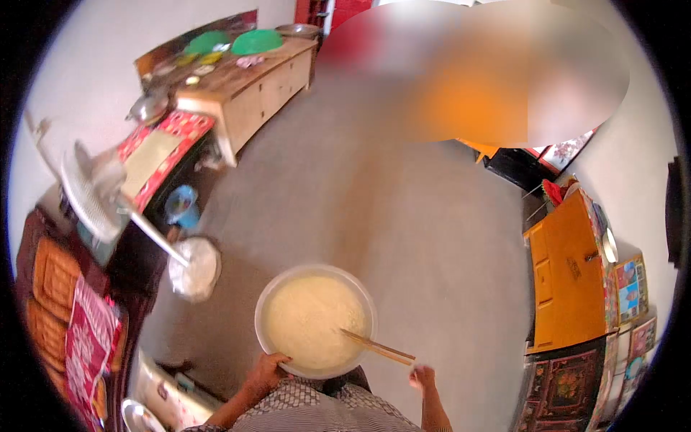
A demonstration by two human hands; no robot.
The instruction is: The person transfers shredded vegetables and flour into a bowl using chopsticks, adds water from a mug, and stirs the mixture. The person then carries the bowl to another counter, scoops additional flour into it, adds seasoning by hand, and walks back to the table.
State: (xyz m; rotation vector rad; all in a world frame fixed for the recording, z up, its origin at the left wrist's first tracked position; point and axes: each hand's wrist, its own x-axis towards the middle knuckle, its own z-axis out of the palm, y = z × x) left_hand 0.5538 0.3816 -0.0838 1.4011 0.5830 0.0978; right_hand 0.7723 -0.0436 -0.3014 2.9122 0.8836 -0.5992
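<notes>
A large pale bowl [263, 344] filled with a thick yellowish mixture [309, 309] rests low at the front of my body. My left hand [272, 369] grips the bowl's near-left rim, with its fingers over the edge. Wooden chopsticks [385, 351] lean on the right rim, their tips in the mixture. Just below their outer ends is my right hand [422, 376], its fingers curled in and small in view; a gap seems to show between it and the chopsticks. Whether anything is inside that hand cannot be made out.
A white standing fan [93, 191], a blue bucket [182, 207] and a long wooden cabinet [252, 97] with green covers are on the left. An orange cabinet [568, 277] stands right. A cushioned seat [54, 288] is at the left edge.
</notes>
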